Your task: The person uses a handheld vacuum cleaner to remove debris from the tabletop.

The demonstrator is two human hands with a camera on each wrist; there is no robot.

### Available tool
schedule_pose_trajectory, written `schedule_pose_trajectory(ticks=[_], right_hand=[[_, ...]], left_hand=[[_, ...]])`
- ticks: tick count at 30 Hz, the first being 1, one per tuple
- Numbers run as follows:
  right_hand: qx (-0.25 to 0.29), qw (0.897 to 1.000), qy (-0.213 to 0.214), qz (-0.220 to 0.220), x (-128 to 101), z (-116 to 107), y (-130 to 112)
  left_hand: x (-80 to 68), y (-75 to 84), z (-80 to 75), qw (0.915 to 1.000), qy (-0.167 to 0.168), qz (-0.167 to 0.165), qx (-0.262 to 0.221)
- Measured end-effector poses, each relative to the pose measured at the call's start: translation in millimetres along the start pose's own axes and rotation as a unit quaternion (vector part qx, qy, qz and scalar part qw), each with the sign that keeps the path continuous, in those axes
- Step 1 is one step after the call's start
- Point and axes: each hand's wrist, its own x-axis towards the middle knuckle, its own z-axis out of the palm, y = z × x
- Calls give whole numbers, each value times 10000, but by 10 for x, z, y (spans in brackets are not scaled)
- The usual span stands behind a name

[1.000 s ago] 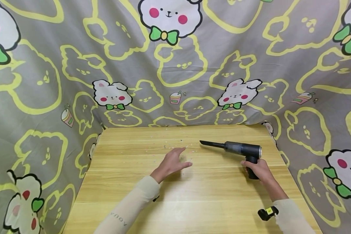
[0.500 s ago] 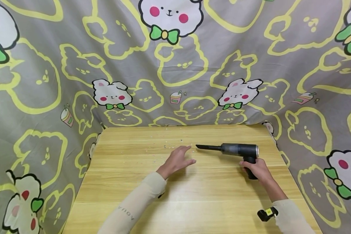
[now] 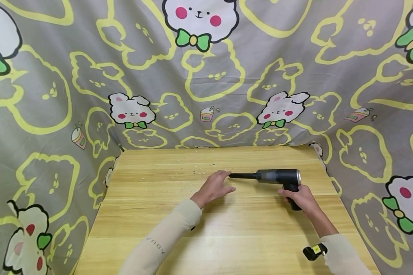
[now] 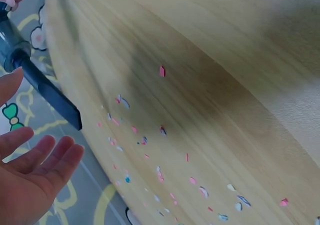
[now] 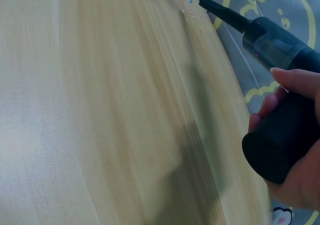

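Observation:
My right hand (image 3: 304,199) grips the upright handle of a black handheld vacuum (image 3: 283,176), its fingers wrapped round the grip in the right wrist view. The long slanted nozzle (image 4: 52,97) points left across the table. Beside its tip is my left hand (image 3: 213,186), holding nothing, fingers spread and gently bent. In the head view its fingertips overlap the nozzle's end; from the left wrist a gap shows between them. Tiny pink, blue and white scraps (image 4: 162,71) lie scattered on the wood, some of them hidden behind the left hand in the head view.
The wooden table (image 3: 247,244) runs back to a grey curtain (image 3: 220,86) printed with cartoon rabbits, which also hangs at both sides. A small black device (image 3: 314,251) with a yellow label sits at the right wrist.
The vacuum has shifted left and its nozzle has come level. My left hand has moved right, closing the distance to the nozzle tip.

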Motion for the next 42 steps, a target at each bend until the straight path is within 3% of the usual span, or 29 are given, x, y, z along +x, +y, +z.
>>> schedule_pose_trajectory(ticks=[9, 27, 34, 42], right_hand=[[-201, 9989, -280, -325, -16, -4, -42], [-80, 9976, -635, -277, -40, 65, -26], [126, 9920, -1202, -361, -97, 92, -16], [577, 9798, -1819, -605, -128, 137, 68]], left_hand=[[91, 86, 81, 9992, 17, 358, 185], [165, 148, 262, 9901, 200, 1206, 695], [110, 133, 321, 9868, 335, 1398, 743], [71, 134, 382, 9855, 159, 1354, 1015]])
